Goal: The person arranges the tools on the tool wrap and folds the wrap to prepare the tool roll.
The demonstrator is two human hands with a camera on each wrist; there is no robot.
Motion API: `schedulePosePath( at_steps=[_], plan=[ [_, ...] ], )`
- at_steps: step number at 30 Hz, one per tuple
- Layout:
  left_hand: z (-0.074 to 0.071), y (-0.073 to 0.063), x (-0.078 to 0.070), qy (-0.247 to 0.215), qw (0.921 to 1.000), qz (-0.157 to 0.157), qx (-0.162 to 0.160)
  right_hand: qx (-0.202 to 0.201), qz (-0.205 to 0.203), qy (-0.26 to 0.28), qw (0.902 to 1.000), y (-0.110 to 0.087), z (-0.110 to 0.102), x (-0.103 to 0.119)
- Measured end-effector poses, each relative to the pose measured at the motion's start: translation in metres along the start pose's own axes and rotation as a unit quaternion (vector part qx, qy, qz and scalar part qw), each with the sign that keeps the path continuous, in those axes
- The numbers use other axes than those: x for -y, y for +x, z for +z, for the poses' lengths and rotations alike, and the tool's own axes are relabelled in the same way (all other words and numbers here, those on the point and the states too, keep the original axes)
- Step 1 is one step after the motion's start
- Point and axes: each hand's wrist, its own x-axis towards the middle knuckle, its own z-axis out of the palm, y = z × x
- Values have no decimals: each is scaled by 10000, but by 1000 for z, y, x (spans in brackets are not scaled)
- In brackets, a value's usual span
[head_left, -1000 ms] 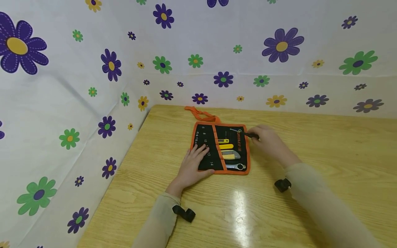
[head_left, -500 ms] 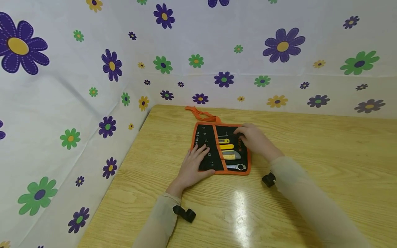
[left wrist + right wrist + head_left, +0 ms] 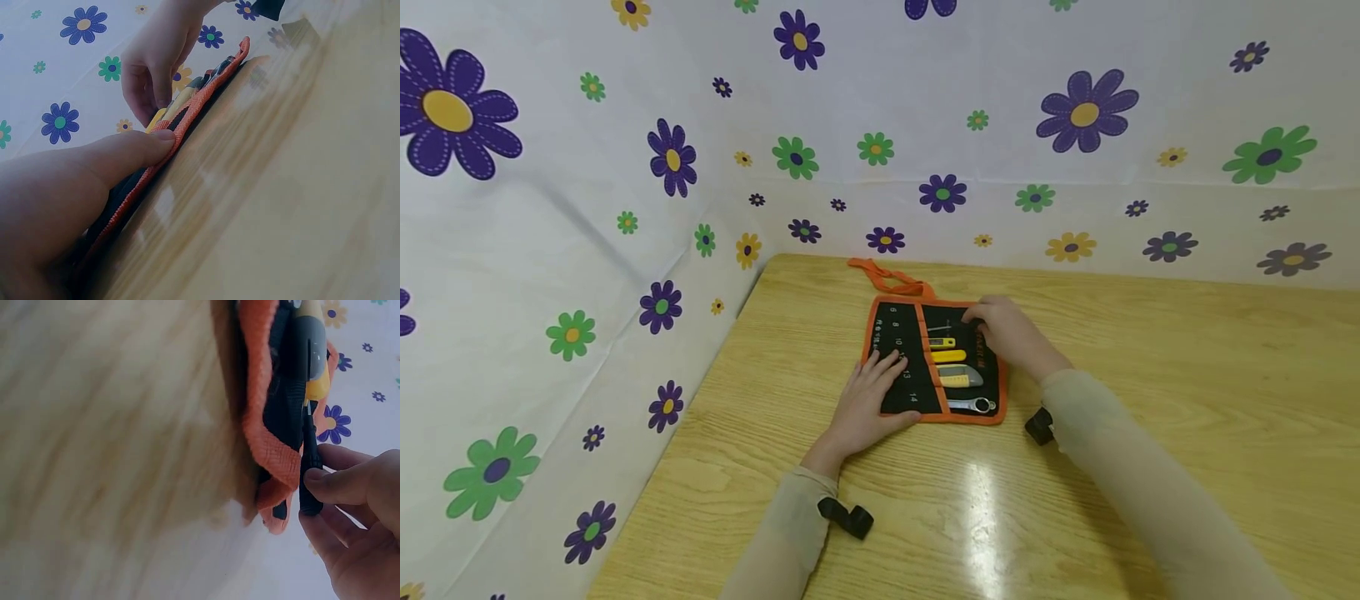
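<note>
A black tool roll (image 3: 898, 400) with orange trim lies unrolled on the wooden table. My left hand (image 3: 867, 404) rests on its left part, fingers spread and straight; in the left wrist view the thumb (image 3: 140, 149) presses on the orange edge. Over the roll's upper right, my right hand (image 3: 1009, 333) pinches the black handle of a small screwdriver (image 3: 310, 481) between thumb and fingers. The screwdriver's thin shaft (image 3: 938, 328) points left, its tip at the orange pocket band. Below it, a yellow-grey utility knife (image 3: 961, 377) and a ring-ended wrench (image 3: 976, 405) sit in the pockets.
Two more yellow-handled tools, one of them a yellow handle (image 3: 948, 356), sit in pockets between screwdriver and knife. An orange tie strap (image 3: 891, 279) trails behind the roll. Flower-printed sheeting (image 3: 977, 158) borders the wooden table (image 3: 1150, 375) at the back and left.
My right hand has moved left over the roll with the screwdriver, bringing its shaft from the roll's right edge to the pocket band. The left hand has stayed in place.
</note>
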Motion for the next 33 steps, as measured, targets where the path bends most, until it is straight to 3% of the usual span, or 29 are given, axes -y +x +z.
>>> schedulePosePath(
  at_steps=[15, 23, 29, 33],
  plan=[
    [1, 1, -1, 46, 10000, 27, -37, 407, 163, 342, 9985, 22, 13, 12],
    [2, 0, 1, 20, 9999, 61, -97, 789, 238, 676, 9943, 22, 15, 12],
    [3, 1, 2, 13, 9999, 86, -114, 509, 604, 1068, 9911, 12, 10, 4],
    [3, 1, 2, -4, 9999, 76, -107, 342, 642, 1086, 9914, 8, 9, 2]
  ],
)
